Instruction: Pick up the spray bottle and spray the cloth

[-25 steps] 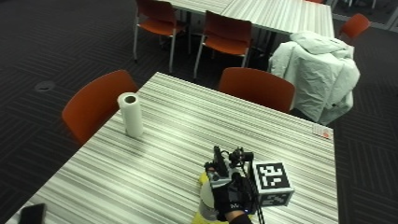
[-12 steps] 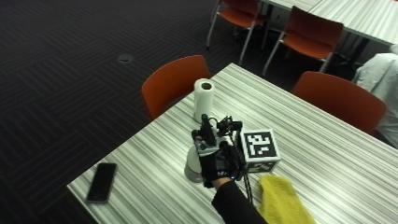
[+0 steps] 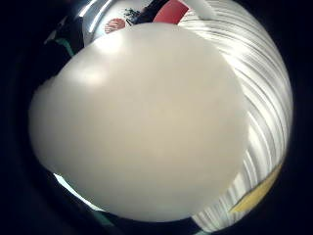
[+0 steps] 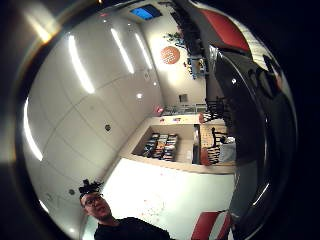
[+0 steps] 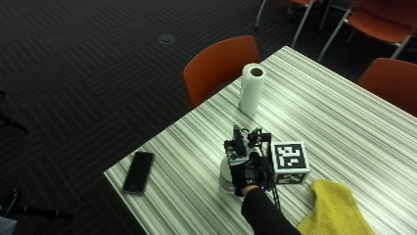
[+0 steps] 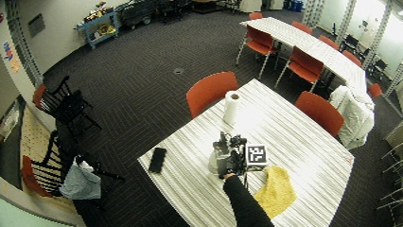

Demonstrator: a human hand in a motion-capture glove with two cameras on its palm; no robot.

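Observation:
A spray bottle with a white body (image 5: 227,174) and a dark spray head (image 5: 237,139) stands upright near the striped table's (image 5: 326,112) front corner. My gloved right hand (image 5: 249,169) is wrapped round it from the side. Whether its base touches the table I cannot tell. The little finger side palm view is almost filled by the bottle's pale body (image 3: 142,122), with the yellow cloth (image 3: 254,196) beyond it on the table. The yellow cloth (image 5: 335,210) lies crumpled to the right of the hand, a short way off. In the wide view, hand (image 6: 230,161), bottle (image 6: 215,163) and cloth (image 6: 275,191) stand the same.
A white paper towel roll (image 5: 251,89) stands upright near the table's far left edge. A black phone (image 5: 138,172) lies flat at the near left corner. An orange chair (image 5: 218,66) is tucked in beside the roll, and a second one (image 5: 391,81) stands at the right.
The outside camera has swung round, shifting its whole picture. My hand stays wrapped round the bottle; I see no clear move of bottle or cloth.

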